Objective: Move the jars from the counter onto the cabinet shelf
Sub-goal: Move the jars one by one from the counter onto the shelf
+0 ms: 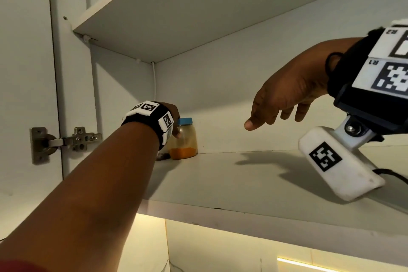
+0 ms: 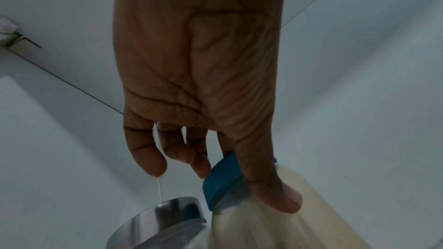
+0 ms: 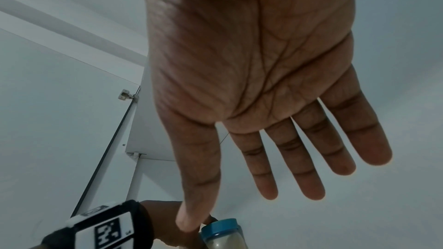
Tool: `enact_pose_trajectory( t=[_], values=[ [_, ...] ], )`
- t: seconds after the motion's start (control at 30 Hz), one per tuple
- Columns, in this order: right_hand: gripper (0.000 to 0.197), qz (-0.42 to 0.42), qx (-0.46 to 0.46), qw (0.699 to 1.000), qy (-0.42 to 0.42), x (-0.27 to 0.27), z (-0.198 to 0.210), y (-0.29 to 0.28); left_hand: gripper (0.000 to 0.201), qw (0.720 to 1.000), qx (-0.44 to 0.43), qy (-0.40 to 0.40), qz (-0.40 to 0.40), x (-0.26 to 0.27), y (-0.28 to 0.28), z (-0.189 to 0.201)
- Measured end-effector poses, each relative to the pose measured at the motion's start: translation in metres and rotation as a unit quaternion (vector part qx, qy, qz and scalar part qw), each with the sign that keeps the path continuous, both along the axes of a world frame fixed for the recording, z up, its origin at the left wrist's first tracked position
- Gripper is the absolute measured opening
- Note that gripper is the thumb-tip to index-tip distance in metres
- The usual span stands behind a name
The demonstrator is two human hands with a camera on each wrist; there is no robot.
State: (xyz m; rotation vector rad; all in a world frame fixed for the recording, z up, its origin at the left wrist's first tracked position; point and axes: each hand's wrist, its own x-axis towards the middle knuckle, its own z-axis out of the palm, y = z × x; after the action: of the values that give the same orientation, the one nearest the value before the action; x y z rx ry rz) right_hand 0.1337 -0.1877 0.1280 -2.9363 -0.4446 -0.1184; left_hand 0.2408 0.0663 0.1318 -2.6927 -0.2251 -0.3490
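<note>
A clear jar (image 1: 184, 141) with a blue lid (image 2: 220, 179) and orange powder in its bottom stands upright at the back left corner of the white cabinet shelf (image 1: 254, 179). My left hand (image 1: 174, 117) reaches deep into that corner. In the left wrist view the left hand (image 2: 239, 181) has its thumb lying across the lid onto the jar's shoulder and its index finger behind the lid; the other fingers hang free. My right hand (image 1: 273, 117) hovers above the middle of the shelf, palm down, fingers spread and empty (image 3: 254, 186). The jar (image 3: 220, 234) shows low in the right wrist view.
A shiny steel container (image 2: 163, 221) stands just left of the jar, mostly hidden by my forearm in the head view. An upper shelf (image 1: 176, 17) hangs overhead. The open door's hinge (image 1: 66, 141) is at the left. Bare shelf surface stretches to the right of the jar.
</note>
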Motion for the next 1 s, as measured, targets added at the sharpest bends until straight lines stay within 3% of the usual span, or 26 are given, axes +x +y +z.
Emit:
enact_pose_trajectory(
  t=[0.1,0.23,0.43,0.53,0.63,0.7,0.77,0.9,1.0],
  values=[
    [0.08,-0.028,-0.013,0.999,0.031,0.001,0.001,-0.002,0.102,1.0,0.011,0.021,-0.018,-0.012,-0.009,0.002],
    [0.07,-0.041,-0.014,0.999,0.028,0.003,-0.001,0.001,0.082,0.997,-0.07,0.036,-0.027,-0.055,-0.031,0.006],
    [0.07,-0.031,0.002,0.998,0.046,-0.02,-0.006,0.018,0.085,0.955,-0.187,0.044,-0.227,-0.14,-0.049,-0.001],
    [0.069,-0.047,-0.005,0.998,0.036,-0.042,-0.004,0.023,0.095,0.933,-0.215,0.105,-0.271,-0.182,-0.047,-0.028],
    [0.064,-0.055,-0.014,0.998,0.012,-0.068,-0.002,0.025,0.099,0.94,-0.17,0.122,-0.271,-0.196,-0.042,-0.067],
    [0.064,-0.052,-0.009,0.999,0.008,-0.09,-0.008,0.024,0.098,0.935,-0.195,0.11,-0.275,-0.196,-0.036,-0.102],
    [0.059,-0.042,0.0,0.999,-0.015,-0.112,-0.02,0.027,0.092,0.925,-0.2,0.015,-0.321,-0.192,-0.03,-0.135],
    [0.045,-0.001,0.003,0.987,-0.164,-0.157,-0.072,0.027,0.065,0.852,-0.15,-0.3,-0.401,-0.18,-0.032,-0.195],
    [0.026,0.07,0.015,0.97,-0.232,-0.186,-0.122,0.017,0.067,0.843,-0.145,-0.373,-0.358,-0.177,-0.042,-0.221]
  ],
)
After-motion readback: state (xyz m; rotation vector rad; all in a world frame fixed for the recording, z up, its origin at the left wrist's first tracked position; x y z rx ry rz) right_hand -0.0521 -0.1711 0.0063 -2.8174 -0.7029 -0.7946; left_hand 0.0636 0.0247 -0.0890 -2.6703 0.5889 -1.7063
